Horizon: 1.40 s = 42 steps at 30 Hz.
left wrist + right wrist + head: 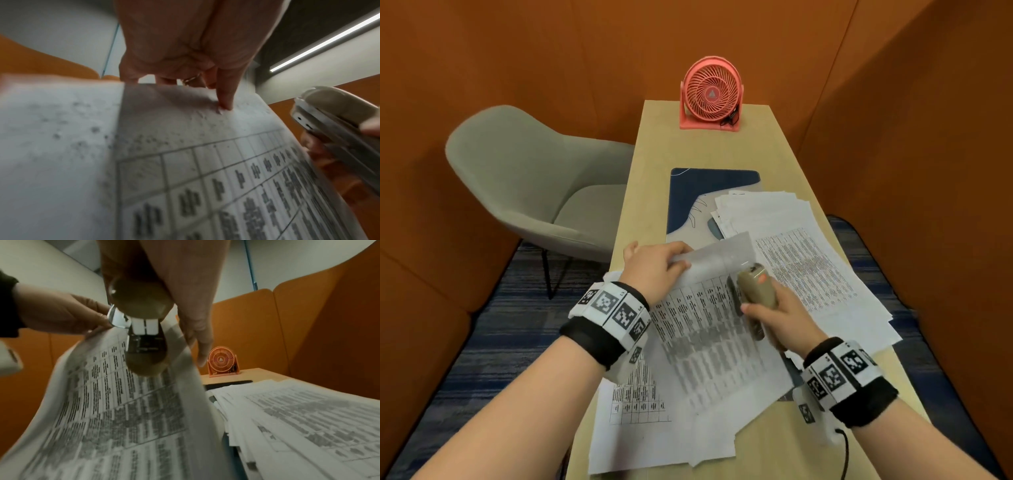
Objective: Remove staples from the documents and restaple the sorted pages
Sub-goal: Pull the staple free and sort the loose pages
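Left hand (654, 265): I see its fingers curled, pinching the top edge of a lifted sheet (715, 329) above the table (654, 164). Right hand (780, 318): wrapped round a beige stapler (755, 289), nose at the sheet's upper right corner. Paper stack (808, 246): lying flat, just right of both hands. Fan (711, 92): far end.

You stand at the near end of the desk (650, 144). The fan (711, 93) sits at its far end. Nearer than the fan lies the mat (714, 180), with the spread stack of papers (808, 246) overlapping its right side. Left of that stack, your raised sheets (709, 329) hang above more pages. The chair (530, 192) stands left of the desk.
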Motion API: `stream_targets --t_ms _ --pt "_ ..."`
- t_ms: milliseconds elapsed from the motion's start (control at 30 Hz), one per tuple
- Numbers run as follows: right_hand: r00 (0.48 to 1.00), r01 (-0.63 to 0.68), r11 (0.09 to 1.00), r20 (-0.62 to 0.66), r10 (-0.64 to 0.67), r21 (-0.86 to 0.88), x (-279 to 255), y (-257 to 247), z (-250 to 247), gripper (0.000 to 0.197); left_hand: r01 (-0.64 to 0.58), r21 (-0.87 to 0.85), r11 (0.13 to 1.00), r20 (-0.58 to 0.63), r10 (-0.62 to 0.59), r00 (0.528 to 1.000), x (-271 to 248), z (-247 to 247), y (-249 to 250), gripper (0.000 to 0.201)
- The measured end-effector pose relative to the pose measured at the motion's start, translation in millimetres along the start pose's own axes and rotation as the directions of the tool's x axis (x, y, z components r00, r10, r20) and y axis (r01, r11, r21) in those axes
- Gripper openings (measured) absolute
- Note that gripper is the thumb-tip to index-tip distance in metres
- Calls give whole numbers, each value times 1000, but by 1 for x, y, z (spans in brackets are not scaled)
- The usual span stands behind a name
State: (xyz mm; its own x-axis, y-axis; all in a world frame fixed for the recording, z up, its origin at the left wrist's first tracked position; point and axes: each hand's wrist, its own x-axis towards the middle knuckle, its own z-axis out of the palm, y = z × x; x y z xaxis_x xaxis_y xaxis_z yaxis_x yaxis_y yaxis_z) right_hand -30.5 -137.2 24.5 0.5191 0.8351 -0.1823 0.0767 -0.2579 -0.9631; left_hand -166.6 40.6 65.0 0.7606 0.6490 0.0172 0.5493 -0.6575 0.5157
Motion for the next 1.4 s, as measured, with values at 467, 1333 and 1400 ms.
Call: stream_targets --t_ms 467,1333,1400 --pt "951 -261 963 -190 245 -66 50 44 58 9 760 -223 610 249 -719 649 -38 74 -104 64" --pt "733 -607 710 -596 327 -357 22 91 -78 20 414 -473 777 384 -241 891 19 153 33 40" --pt "715 -637 687 -601 356 -351 16 97 -105 19 415 -508 755 417 -206 885 26 172 61 36"
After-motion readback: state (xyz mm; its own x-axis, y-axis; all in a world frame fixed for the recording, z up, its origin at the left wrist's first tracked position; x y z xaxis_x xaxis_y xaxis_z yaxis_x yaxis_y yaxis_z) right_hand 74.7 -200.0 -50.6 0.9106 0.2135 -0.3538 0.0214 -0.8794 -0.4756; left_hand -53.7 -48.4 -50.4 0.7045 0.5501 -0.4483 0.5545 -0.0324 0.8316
